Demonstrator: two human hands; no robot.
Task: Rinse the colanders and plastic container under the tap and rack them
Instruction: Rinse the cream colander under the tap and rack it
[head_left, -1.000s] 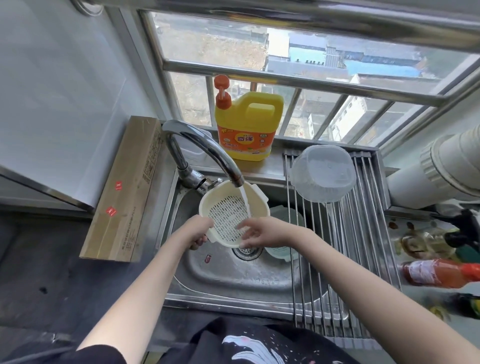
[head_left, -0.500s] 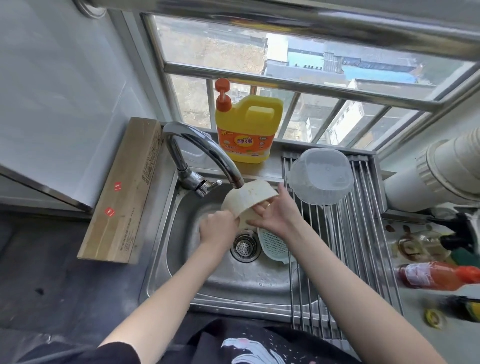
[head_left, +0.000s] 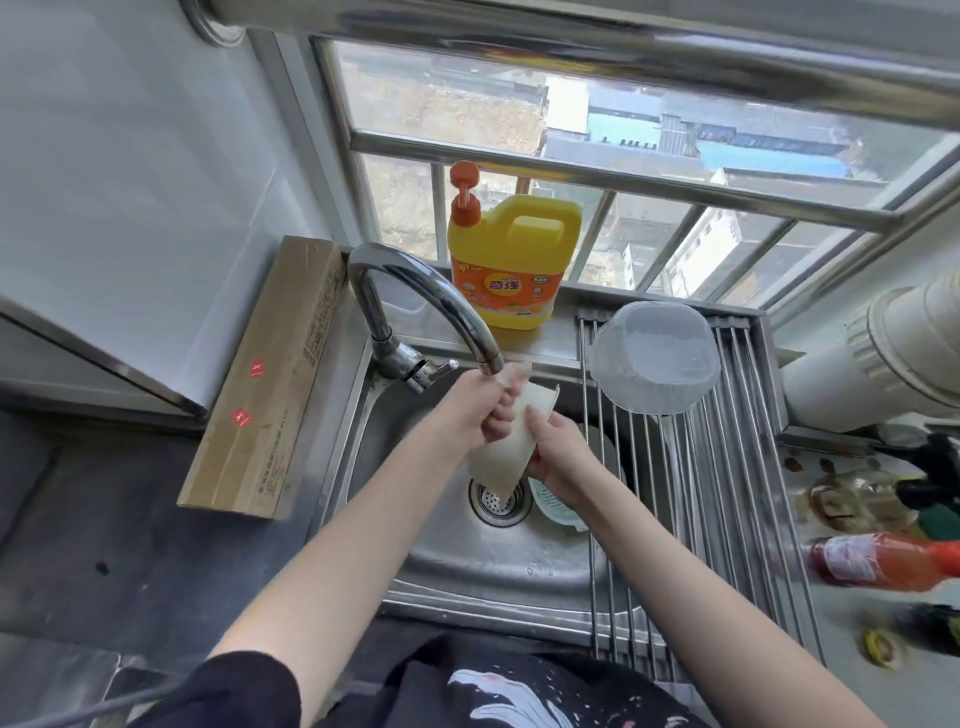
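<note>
A cream colander (head_left: 506, 457) is held tipped on edge over the sink drain, just below the tap spout (head_left: 483, 358). My left hand (head_left: 478, 410) grips its upper left side and my right hand (head_left: 553, 454) grips its right rim. Water runs off its lower edge. A pale green colander (head_left: 558, 506) lies in the sink (head_left: 441, 551), partly hidden behind my right wrist. A clear plastic container (head_left: 654, 358) rests upside down on the roll-up rack (head_left: 727, 483) at the sink's right side.
A yellow detergent jug (head_left: 511, 265) stands on the sill behind the tap. A long cardboard box (head_left: 265, 374) leans left of the sink. Bottles (head_left: 883, 564) and a white pipe (head_left: 883, 358) crowd the right counter.
The cream colander went from facing me under the stream to turned over, then tipped on edge lower over the drain. Both hands shifted their hold on it.
</note>
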